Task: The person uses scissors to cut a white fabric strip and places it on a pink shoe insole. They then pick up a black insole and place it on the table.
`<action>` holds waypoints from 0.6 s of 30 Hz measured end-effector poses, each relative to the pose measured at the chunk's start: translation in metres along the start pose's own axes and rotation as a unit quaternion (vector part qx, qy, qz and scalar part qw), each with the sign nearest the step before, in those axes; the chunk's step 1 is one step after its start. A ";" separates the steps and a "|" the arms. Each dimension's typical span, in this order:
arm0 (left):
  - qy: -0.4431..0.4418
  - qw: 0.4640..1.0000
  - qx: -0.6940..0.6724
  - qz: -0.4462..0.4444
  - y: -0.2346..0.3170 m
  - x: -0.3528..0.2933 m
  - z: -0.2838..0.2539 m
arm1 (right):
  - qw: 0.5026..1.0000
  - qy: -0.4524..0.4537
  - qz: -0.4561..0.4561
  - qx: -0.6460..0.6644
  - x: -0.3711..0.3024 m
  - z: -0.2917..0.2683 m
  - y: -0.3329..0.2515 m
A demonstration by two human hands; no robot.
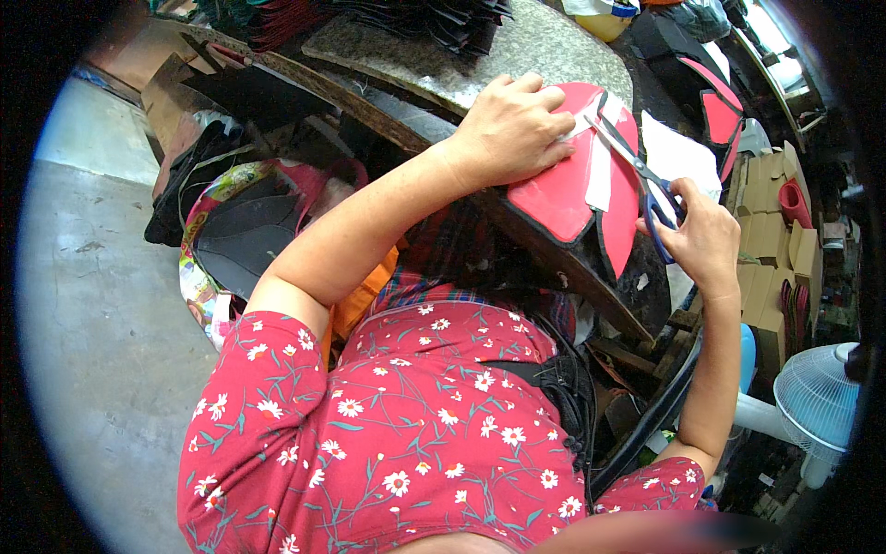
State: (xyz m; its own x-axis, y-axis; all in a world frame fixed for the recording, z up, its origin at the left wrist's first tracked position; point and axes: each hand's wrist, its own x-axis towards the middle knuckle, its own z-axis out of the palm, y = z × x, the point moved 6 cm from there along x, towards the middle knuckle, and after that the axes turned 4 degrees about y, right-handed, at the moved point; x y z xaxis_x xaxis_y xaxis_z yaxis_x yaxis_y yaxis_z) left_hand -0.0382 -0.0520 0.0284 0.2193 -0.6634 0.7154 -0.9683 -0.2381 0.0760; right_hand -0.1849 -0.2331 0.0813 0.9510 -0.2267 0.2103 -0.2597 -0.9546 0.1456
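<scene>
On the workbench lies a flat red shoe-upper-like piece (554, 198) with black edges and pointed lower ends. A white strip (600, 175) runs along its middle. My left hand (517, 129) rests on the upper left of the red piece, fingers curled, pinching the strip's upper end; the fingertips are partly hidden. In my right hand (706, 235) are scissors (666, 205) with dark blue handles, thumb and fingers in the loops. Their blades point up and left across the red piece, and the tips reach the strip close to my left fingers.
A grey stone slab (544, 42) bears stacks of dark cut pieces (425, 18). More red pieces (722, 115) lie at the far right, beside white material (678, 152). Cardboard boxes (764, 240) and a fan (817, 397) stand right. A colourful bag (198, 226) sits left, below the bench.
</scene>
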 end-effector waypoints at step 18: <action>-0.032 0.999 0.023 0.013 0.001 0.004 0.008 | 0.900 0.001 0.198 0.389 -0.004 0.054 0.062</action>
State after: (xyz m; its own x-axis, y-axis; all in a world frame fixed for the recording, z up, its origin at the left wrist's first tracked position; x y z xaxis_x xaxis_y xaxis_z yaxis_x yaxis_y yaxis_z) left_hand -0.0371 -0.0602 0.0254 0.2026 -0.7128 0.6715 -0.9674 -0.2521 0.0243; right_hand -0.1954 -0.3023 0.0370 0.8086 -0.5800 0.0986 -0.3821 -0.6451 -0.6617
